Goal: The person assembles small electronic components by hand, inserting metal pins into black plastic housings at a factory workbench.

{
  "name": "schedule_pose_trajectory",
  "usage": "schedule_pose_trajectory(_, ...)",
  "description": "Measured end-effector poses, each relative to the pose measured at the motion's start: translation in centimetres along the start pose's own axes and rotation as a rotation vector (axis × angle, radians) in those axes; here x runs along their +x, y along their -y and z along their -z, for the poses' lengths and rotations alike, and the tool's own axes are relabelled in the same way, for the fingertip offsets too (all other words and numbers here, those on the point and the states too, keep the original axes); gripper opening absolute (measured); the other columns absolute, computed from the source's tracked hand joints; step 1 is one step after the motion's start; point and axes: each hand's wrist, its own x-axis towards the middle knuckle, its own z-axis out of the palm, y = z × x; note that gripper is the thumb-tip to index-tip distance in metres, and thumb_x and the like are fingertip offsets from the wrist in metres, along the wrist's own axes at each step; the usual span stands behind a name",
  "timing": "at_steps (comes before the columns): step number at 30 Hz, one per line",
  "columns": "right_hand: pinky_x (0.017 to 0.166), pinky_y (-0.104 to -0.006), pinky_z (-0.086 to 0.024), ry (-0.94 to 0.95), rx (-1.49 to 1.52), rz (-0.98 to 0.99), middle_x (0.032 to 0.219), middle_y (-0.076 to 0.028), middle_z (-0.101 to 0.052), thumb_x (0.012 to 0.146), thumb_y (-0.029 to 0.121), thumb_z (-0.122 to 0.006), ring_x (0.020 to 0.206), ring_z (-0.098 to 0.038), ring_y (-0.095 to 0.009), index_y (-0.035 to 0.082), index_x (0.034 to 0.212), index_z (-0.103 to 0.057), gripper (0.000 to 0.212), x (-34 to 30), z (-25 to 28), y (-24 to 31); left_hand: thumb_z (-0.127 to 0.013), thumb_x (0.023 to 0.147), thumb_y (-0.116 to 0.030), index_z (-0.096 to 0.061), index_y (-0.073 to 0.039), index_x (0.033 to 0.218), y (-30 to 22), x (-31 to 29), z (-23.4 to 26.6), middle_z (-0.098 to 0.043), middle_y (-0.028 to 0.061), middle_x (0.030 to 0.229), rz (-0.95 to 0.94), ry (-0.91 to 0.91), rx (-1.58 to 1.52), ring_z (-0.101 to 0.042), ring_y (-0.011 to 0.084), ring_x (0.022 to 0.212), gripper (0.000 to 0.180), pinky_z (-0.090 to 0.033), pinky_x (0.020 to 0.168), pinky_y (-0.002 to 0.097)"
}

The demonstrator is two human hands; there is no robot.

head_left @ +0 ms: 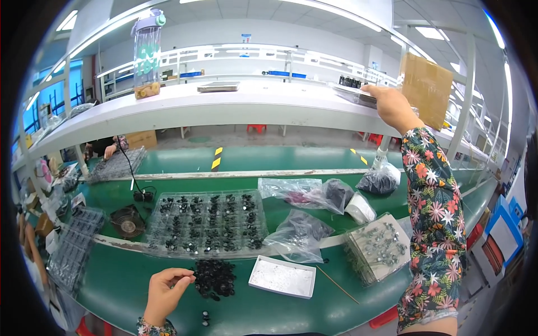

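My left hand [169, 292] is closed in a pinch at the left edge of a loose pile of small black parts [216, 279] on the green bench. Whatever its fingertips hold is too small to make out. My right arm, in a floral sleeve, stretches up to the white shelf. There my right hand [392, 106] grips the near edge of a thin flat tray [356, 96]; its thumb is hidden. Small black cylinders [349, 82] stand by that tray. Behind the pile lies a clear compartment tray [207, 221] filled with black parts. A shallow white box [282, 276] sits right of the pile.
Plastic bags [300, 232] and a stack of trays with clear parts [381, 246] lie to the right, near a thin stick [337, 284]. A small fan [128, 221] stands left. The shelf carries a bottle [147, 59] and a cardboard box [426, 89]. Another person's hand [110, 151] works across the bench.
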Motion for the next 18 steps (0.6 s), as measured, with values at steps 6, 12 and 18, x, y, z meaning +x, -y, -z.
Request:
schedule_pose_trajectory(6,0.09,-0.0407,-0.045,0.091,-0.028,-0.076,0.107,-0.021,-0.063,0.077,-0.004,-0.039,0.102,-0.058,-0.037,0.009,0.116,-0.06,0.046,-0.2,1.0,1.1,-0.061,0.083,0.0,-0.068,0.004,0.093,-0.3,-0.4,-0.1,-0.07,0.0101,0.085,0.011,0.005,-0.011,-0.066,0.0127,0.078,0.013,-0.052,0.07,0.0228)
schedule_pose_trajectory(12,0.094,-0.0394,-0.044,-0.019,0.098,-0.013,0.114,-0.019,-0.061,0.078,0.0,-0.041,0.107,-0.056,-0.036,0.012,0.122,-0.058,0.048,0.7,0.2,1.2,-0.061,0.083,0.0,-0.067,0.004,0.094,-0.1,-1.6,0.6,-0.069,0.0104,0.086,0.017,-0.001,-0.002,-0.067,0.0133,0.08,0.013,-0.052,0.072,0.0232)
schedule_pose_trajectory(18,0.096,-0.0363,-0.041,0.059,0.124,-0.12,0.112,-0.024,-0.061,0.077,0.007,-0.043,0.108,-0.057,-0.034,0.012,0.12,-0.061,0.046,1.7,-0.7,1.3,-0.062,0.086,-0.004,-0.067,0.004,0.095,-0.9,-3.2,1.4,-0.068,0.0108,0.09,0.023,-0.004,0.035,-0.067,0.0147,0.084,0.014,-0.052,0.074,0.0243)
